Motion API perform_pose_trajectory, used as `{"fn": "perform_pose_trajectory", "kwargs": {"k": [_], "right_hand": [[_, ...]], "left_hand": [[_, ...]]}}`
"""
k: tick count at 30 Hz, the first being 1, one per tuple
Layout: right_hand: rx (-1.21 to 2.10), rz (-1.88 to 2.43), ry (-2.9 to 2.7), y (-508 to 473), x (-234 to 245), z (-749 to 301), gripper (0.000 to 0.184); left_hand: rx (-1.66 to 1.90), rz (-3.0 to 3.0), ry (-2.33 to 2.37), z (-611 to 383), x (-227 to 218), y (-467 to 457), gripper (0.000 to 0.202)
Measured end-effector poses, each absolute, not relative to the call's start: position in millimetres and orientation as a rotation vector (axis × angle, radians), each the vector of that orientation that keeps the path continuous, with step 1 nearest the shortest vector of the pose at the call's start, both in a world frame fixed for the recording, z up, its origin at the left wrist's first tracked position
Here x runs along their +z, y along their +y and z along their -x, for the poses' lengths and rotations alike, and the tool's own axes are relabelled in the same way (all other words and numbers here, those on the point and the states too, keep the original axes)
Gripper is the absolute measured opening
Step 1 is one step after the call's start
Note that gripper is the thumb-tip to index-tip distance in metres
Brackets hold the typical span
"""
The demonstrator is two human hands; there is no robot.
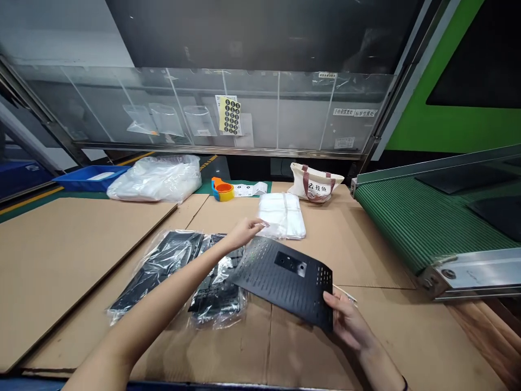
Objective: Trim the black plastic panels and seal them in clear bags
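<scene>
A flat black perforated panel (280, 279) with a small rectangular window is held above the cardboard-covered bench. My right hand (348, 320) grips its near right corner, thumb on top. My left hand (244, 231) reaches across and touches the panel's far left corner, fingers stretched toward a stack of clear plastic bags (283, 215). Under my left forearm lie two bagged black panels (179, 271) in clear wrap.
A green conveyor belt (411, 217) runs along the right. At the back stand a canvas tote bag (315, 184), an orange and blue tape dispenser (222, 190), a heap of white plastic (157, 178), a blue tray (91, 176) and a clear acrylic shelf (203, 108).
</scene>
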State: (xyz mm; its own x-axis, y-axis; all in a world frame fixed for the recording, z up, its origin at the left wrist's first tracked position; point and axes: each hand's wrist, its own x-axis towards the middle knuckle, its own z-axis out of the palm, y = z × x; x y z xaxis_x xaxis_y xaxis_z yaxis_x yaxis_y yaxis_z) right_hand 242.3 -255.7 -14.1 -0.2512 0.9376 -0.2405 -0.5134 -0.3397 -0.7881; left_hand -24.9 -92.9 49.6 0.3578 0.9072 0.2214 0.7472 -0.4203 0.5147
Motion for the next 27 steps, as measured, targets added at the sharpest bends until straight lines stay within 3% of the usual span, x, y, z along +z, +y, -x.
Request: {"fn": "perform_pose_trajectory", "kwargs": {"k": [12,27], "right_hand": [[1.296,1.136,-0.162,-306.6,-46.1,-176.8,0.051],[1.33,1.083,-0.252,-317.1,-67.6,-166.1,0.042]], "left_hand": [[0.415,-2.827,1.545,-19.2,33.8,-146.9,0.045],[0.564,-3.154,1.346,-39.2,32.6,-186.8,0.044]]}}
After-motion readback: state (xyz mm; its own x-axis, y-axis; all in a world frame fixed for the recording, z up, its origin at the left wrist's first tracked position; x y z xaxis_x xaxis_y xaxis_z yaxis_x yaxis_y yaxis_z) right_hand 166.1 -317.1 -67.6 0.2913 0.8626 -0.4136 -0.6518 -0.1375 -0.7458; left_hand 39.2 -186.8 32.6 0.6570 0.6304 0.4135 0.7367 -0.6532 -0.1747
